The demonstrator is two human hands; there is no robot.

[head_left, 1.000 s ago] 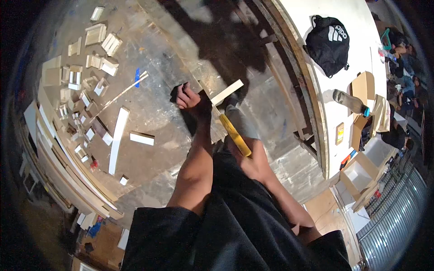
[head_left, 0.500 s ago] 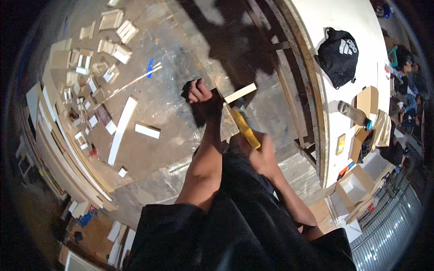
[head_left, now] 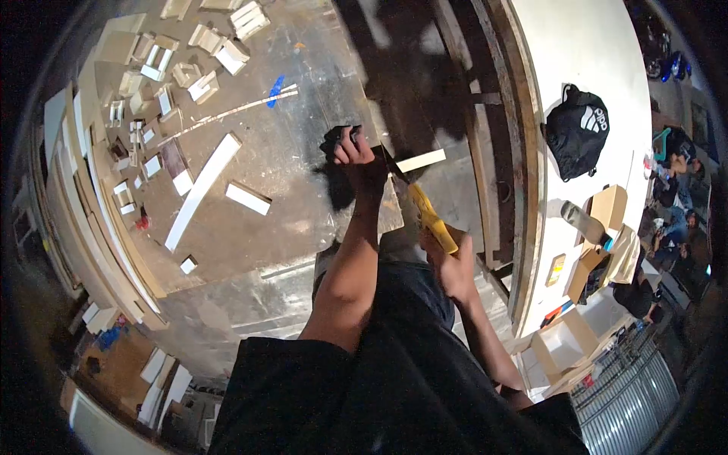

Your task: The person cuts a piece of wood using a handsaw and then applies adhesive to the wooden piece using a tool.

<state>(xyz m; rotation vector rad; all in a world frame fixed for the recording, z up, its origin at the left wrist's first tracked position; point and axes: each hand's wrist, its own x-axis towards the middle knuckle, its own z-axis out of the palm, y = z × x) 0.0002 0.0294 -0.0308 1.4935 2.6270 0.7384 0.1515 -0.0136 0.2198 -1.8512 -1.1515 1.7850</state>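
Near the centre, my left hand is closed, its fingers curled around something dark that I cannot make out. My right hand grips the yellow handle of a tool resembling a saw, whose dark blade runs up and left toward my left wrist. A pale wooden strip sticks out to the right of that wrist, beside the blade. Shadow hides where blade and strip meet.
Wooden blocks and a long white board lie on the floor at left. At right, a white table holds a black bag, a bottle and boxes. People are visible at far right.
The view has turned, and the surroundings have shifted in it. My right hand and the yellow handle have moved slightly relative to my left hand, which stays closed beside the strip.
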